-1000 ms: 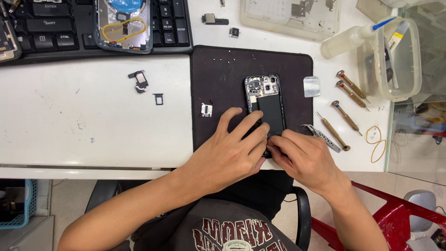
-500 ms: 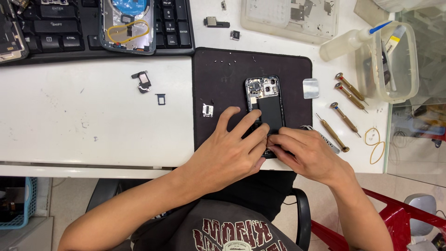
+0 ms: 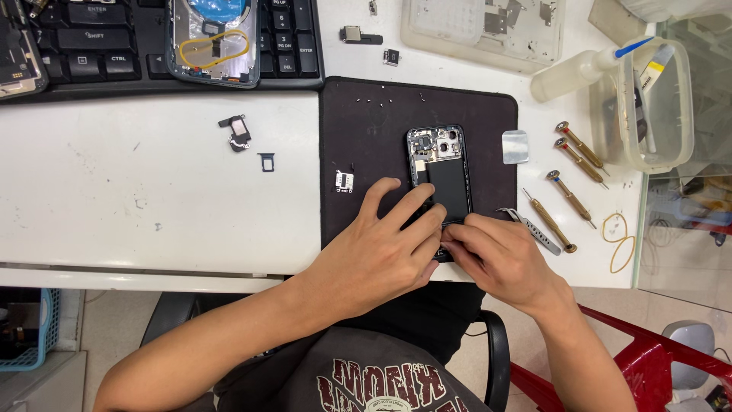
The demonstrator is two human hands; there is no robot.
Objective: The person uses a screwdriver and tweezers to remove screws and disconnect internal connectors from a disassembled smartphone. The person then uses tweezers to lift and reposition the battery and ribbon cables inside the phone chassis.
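Little is changing since the earlier frames: both hands are staying on the lower end of the phone (image 3: 440, 177), with only the view shifting slightly.

At far left, a keyboard (image 3: 99, 46) is lying along the top edge of the white table (image 3: 137, 191), and a second opened phone back (image 3: 213, 38) with a yellow loop on it is resting on the keys. Below it, a small black part (image 3: 238, 131) and a card tray (image 3: 266, 162) are lying apart on the bare table.

On the black mat (image 3: 366, 130), a small metal piece (image 3: 344, 181) is sitting just left of the left hand (image 3: 381, 248). That hand is lying palm down, fingers slightly spread, fingertips pressing on the phone's lower left part. The phone, opened and showing its black inside and camera block, is lying upright in the mat's middle.

The right hand (image 3: 499, 255) is meeting the left at the phone's bottom edge, its fingers drawn together; whether they are pinching something I cannot tell.

Just beside this hand, tweezers (image 3: 526, 227) are lying at the mat's edge. A silvery square (image 3: 515, 146) is sitting on the mat's right edge. Further right, four screwdrivers (image 3: 570, 197) are lying near one another, then rubber bands (image 3: 619, 238), with a squeeze bottle (image 3: 583, 69) and a clear tub (image 3: 656, 107) above.
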